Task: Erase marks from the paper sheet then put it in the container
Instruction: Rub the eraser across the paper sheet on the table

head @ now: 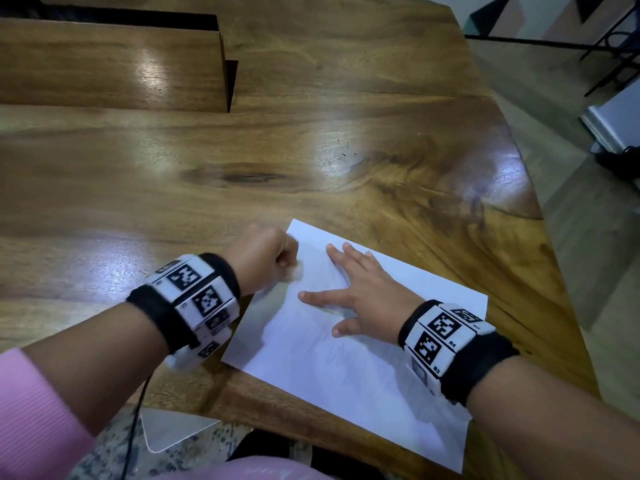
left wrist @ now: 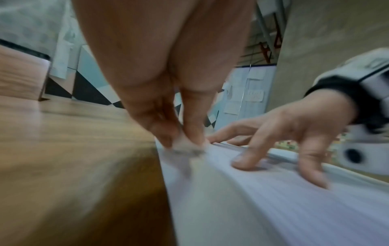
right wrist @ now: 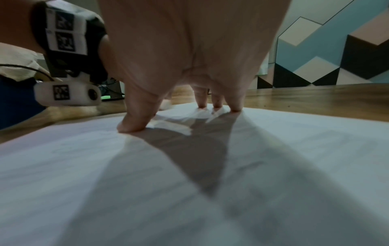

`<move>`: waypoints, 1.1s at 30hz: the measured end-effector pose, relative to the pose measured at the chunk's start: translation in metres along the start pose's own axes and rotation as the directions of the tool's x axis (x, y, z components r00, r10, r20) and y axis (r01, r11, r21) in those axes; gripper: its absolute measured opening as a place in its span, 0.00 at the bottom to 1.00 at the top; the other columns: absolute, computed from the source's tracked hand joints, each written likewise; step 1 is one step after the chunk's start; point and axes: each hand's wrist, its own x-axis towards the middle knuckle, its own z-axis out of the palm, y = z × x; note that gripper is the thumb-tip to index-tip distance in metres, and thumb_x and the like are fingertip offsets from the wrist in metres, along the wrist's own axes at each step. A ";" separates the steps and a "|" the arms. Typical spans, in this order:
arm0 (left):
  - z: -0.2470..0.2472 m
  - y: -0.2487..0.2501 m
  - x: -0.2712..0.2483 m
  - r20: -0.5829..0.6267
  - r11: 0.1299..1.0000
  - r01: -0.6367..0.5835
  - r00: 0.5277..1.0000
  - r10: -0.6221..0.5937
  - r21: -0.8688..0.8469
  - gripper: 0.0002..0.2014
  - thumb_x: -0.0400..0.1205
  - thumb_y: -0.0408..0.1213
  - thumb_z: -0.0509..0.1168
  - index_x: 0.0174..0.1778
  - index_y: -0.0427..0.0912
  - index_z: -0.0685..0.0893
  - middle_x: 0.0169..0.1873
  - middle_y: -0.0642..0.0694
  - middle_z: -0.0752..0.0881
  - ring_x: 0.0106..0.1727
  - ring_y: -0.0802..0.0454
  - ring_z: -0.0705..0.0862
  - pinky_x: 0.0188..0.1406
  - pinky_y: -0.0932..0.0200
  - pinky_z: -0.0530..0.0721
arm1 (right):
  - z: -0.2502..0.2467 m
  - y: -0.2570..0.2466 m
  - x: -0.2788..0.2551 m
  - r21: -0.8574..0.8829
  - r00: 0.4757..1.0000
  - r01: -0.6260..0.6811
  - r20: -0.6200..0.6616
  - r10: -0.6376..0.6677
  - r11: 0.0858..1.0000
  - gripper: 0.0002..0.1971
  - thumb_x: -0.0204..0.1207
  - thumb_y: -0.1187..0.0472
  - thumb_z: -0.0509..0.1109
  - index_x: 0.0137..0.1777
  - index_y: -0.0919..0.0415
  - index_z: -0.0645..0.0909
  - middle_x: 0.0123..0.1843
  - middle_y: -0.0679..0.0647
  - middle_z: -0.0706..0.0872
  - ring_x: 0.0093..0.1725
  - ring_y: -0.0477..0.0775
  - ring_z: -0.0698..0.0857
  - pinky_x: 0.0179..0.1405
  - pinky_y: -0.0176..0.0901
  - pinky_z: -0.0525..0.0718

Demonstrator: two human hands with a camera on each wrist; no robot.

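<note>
Wood with a strong grain and shiny light spots makes the top of the bench (head: 311, 161), and behind it the right wrist view shows a wall painted with blue, black, white and pink shapes. On the bench, near its front edge, lies the paper sheet (head: 363, 368), white and flat, turned at an angle so that one corner points away from the person. Faint grey pencil marks (head: 332, 344) run across its middle (they are pale and hard to read). The left hand (head: 266, 252) is at the far left corner of the sheet, and its grip is closed: in the left wrist view the fingertips (left wrist: 166, 133) pinch a small whitish eraser (left wrist: 185, 146), which touches the paper close to its edge; this part is blurred. The right hand (head: 363, 292) lies on the sheet with the fingers spread and nearly straight, so its grip is open and holds nothing; the thumb and the fingertips (right wrist: 134, 123) press down on the paper, and their shadow falls across it. Both wrists wear black bands with white blocks that carry black square codes. At the far left of the bench stands the container (head: 114, 60), a wooden box with a dark inside, well apart from the sheet. Pink sleeves cover the person's left arm.
</note>
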 end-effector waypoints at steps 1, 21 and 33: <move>-0.002 0.003 0.009 -0.080 1.000 0.005 0.997 -0.007 -0.019 0.06 0.70 0.35 0.73 0.33 0.37 0.85 0.28 0.47 0.80 0.33 0.50 0.76 0.23 0.71 0.63 | 0.000 0.000 0.000 0.001 1.000 -0.001 0.005 0.001 1.000 0.32 0.77 0.45 0.67 0.77 0.28 0.56 0.84 0.56 0.31 0.82 0.61 0.32 0.80 0.56 0.34; -0.003 0.000 -0.003 0.103 0.998 0.055 0.993 -0.054 -0.011 0.08 0.70 0.31 0.73 0.27 0.45 0.82 0.27 0.51 0.81 0.33 0.53 0.79 0.31 0.68 0.73 | 0.001 0.004 0.000 -0.005 1.000 0.020 -0.001 -0.020 1.000 0.32 0.76 0.44 0.66 0.76 0.27 0.56 0.84 0.47 0.33 0.82 0.62 0.33 0.79 0.57 0.34; 0.003 -0.002 -0.005 0.143 1.000 0.013 0.990 -0.009 -0.027 0.15 0.70 0.33 0.73 0.23 0.51 0.77 0.25 0.55 0.77 0.30 0.54 0.76 0.27 0.69 0.69 | 0.003 0.004 0.001 0.054 1.000 0.005 -0.021 -0.004 0.999 0.32 0.76 0.45 0.68 0.75 0.27 0.58 0.83 0.58 0.28 0.82 0.57 0.29 0.79 0.52 0.31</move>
